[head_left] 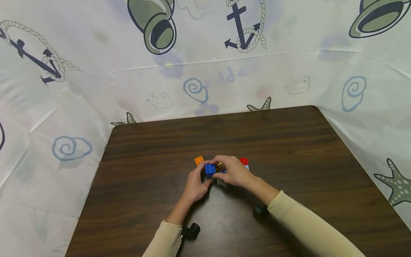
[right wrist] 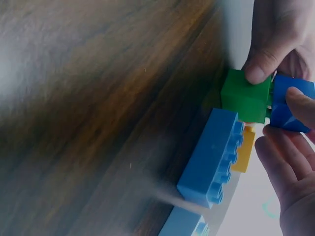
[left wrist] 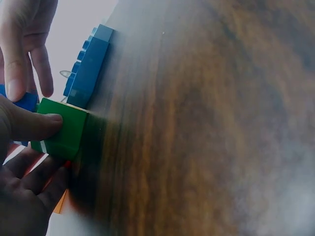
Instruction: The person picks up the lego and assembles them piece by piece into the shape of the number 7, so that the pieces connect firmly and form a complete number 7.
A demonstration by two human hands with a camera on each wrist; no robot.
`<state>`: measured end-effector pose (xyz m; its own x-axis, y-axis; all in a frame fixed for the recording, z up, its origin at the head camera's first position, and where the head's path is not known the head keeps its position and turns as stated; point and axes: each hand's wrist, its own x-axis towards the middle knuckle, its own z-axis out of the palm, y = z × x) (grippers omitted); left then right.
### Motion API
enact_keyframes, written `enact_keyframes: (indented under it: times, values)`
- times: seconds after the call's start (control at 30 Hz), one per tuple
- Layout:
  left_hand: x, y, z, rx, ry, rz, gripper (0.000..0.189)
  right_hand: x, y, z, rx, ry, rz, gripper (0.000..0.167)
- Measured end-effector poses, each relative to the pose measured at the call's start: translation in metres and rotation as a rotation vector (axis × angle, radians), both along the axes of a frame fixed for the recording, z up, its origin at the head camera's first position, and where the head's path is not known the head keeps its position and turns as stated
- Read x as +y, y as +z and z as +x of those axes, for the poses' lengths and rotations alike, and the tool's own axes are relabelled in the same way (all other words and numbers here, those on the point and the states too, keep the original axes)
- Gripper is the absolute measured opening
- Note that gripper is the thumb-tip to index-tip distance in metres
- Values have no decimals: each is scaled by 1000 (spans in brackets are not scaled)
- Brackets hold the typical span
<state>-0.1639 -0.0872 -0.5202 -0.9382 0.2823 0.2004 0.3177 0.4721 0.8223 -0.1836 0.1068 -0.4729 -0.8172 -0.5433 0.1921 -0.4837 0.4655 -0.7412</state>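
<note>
My left hand (head_left: 195, 185) grips a green toy building brick (right wrist: 243, 97) low over the table, its thumb flat against one side. With thumb and fingers, my right hand (head_left: 236, 172) pinches a small blue brick (head_left: 210, 170) on top of the green one. Green studs show in a narrow gap between the two bricks in the right wrist view. Close by lies a long blue brick (right wrist: 209, 155) with a row of studs, and a yellow brick (right wrist: 243, 150) shows behind it. From the head view, the green brick is mostly hidden under the blue one.
An orange brick (head_left: 198, 160) lies beyond my left hand. Past my right hand is a red brick (head_left: 244, 161), and a pale blue brick (right wrist: 181, 223) lies beside the long blue one. The dark wooden table (head_left: 144, 150) meets a patterned white cloth (head_left: 224, 82) at its edges.
</note>
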Motion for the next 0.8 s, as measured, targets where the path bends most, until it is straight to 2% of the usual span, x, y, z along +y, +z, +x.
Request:
enact_keyframes:
  times: [0.1,0.2,0.47,0.8]
  values:
    - [0,1,0,-2,-8,2,60,2,-1,0,-34,-14,5,37]
    - [0,2,-1,1,-3,-1,60,3,-1,1,-31,-30,30,37]
    - [0,1,-2,20,4,-22,60,1,4,2,72,-29,99,38]
    - [1,1,-1,16,-12,-41,56,-1,7,2,89,-3,147,37]
